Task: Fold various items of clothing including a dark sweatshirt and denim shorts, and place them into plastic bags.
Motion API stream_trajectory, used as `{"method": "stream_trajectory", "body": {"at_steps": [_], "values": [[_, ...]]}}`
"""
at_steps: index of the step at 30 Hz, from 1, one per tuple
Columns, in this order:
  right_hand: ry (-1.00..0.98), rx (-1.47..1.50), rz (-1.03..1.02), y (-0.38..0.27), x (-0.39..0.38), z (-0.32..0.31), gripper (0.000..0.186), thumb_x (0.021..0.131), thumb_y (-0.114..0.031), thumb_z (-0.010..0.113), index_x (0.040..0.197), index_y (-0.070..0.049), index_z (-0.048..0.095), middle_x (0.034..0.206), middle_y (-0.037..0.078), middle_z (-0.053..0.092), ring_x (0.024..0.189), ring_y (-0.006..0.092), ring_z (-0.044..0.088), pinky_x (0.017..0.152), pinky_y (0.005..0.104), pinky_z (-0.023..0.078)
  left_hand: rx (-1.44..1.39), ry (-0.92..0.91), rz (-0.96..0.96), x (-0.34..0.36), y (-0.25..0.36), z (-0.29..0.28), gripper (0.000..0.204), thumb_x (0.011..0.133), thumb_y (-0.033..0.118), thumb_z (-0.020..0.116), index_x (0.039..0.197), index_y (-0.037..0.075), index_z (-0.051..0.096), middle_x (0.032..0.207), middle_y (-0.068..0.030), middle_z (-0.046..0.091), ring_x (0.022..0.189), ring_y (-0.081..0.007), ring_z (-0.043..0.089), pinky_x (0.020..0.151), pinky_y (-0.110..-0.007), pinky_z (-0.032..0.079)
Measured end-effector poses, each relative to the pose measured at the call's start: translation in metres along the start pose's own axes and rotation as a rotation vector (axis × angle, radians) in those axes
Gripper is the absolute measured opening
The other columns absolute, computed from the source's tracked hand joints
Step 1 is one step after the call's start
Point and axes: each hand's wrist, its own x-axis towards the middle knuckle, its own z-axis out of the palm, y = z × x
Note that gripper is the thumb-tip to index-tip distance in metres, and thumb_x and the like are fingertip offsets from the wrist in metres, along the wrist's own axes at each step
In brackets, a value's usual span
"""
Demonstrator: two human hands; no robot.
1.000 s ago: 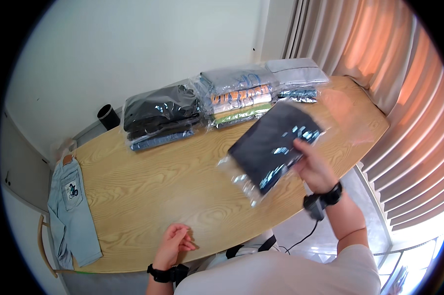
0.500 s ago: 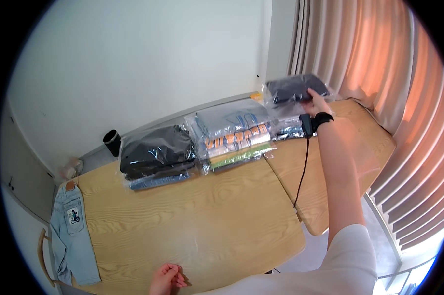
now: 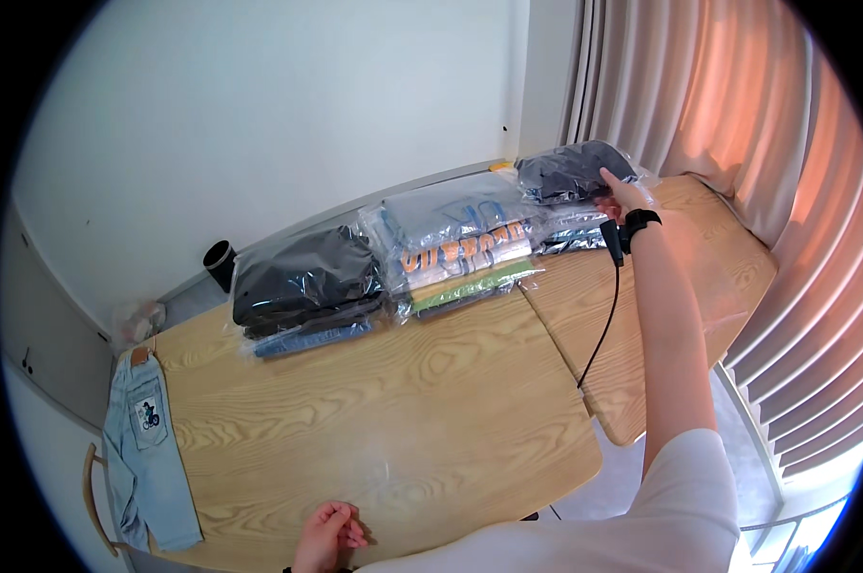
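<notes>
Gripping a dark grey folded garment in a clear plastic bag (image 3: 565, 175) with my right hand (image 3: 626, 197), thumb on top, fingers partly hidden underneath, up at the top of the far-right stack of plastic-bagged clothes (image 3: 577, 237). My left hand (image 3: 328, 537) is kinda half-curled, nothing in it that I can see, near the pale wooden table's (image 3: 431, 411) front edge.

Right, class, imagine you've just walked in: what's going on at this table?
A person's right hand grips a dark bagged garment on or just above the right stack. Their left hand, loosely curled, shows nothing in it. The middle stack and left stack hold more bagged clothes. Light-blue jeans lie unbagged at the table's left end.
</notes>
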Motion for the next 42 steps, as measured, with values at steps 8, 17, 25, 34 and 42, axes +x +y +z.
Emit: {"method": "stream_trajectory", "body": {"at_steps": [8, 17, 25, 34, 42], "values": [[-0.465, 0.650, -0.218, 0.030, 0.026, -0.130, 0.011, 0.091, -0.024, 0.054, 0.095, -0.013, 0.054, 0.075, 0.003, 0.055, 0.067, 0.0152, 0.056, 0.060, 0.0281, 0.051, -0.192, -0.208, 0.063, 0.020, -0.010, -0.006, 0.020, 0.094, 0.021, 0.051, 0.101, 0.002, 0.051, 0.073, -0.0072, 0.059, 0.064, -0.0165, 0.060, 0.061, -0.029, 0.052], [0.029, 0.402, -0.508, 0.122, -0.265, -0.083, 0.031, 0.093, -0.013, 0.048, 0.122, -0.005, 0.049, 0.115, 0.005, 0.055, 0.092, 0.0110, 0.054, 0.075, 0.0205, 0.044, 0.040, 0.278, 0.477, -0.053, -0.020, -0.087, 0.024, 0.093, 0.020, 0.052, 0.111, 0.004, 0.050, 0.085, -0.0035, 0.061, 0.075, -0.0120, 0.059, 0.068, -0.025, 0.048], [-0.083, 0.511, -0.316, 0.243, -0.369, -0.019, 0.018, 0.089, -0.006, 0.052, 0.107, -0.003, 0.053, 0.094, 0.003, 0.056, 0.070, 0.0072, 0.051, 0.058, 0.0182, 0.041, 1.168, 1.156, 0.359, -0.070, 0.009, -0.236, 0.027, 0.076, 0.015, 0.065, 0.096, -0.002, 0.058, 0.096, -0.0209, 0.059, 0.090, -0.0353, 0.057, 0.079, -0.042, 0.047], [-0.438, 0.471, -0.101, 0.233, -0.423, 0.034, 0.008, 0.090, -0.006, 0.050, 0.098, -0.006, 0.050, 0.079, 0.002, 0.054, 0.058, 0.0073, 0.047, 0.051, 0.0186, 0.037, 1.412, 1.038, 0.179, -0.047, 0.042, -0.273, 0.020, 0.078, 0.007, 0.053, 0.094, -0.002, 0.060, 0.094, -0.0229, 0.059, 0.091, -0.0406, 0.055, 0.082, -0.045, 0.044], [-0.482, 0.368, -0.088, 0.251, -0.427, 0.041, 0.006, 0.091, -0.007, 0.050, 0.096, -0.005, 0.050, 0.076, 0.004, 0.054, 0.058, 0.0081, 0.048, 0.052, 0.0199, 0.040, 0.921, 0.723, 1.010, -0.100, 0.107, -0.124, 0.028, 0.086, 0.008, 0.043, 0.110, -0.007, 0.047, 0.100, -0.0202, 0.053, 0.094, -0.0312, 0.051, 0.084, -0.037, 0.041]]}}
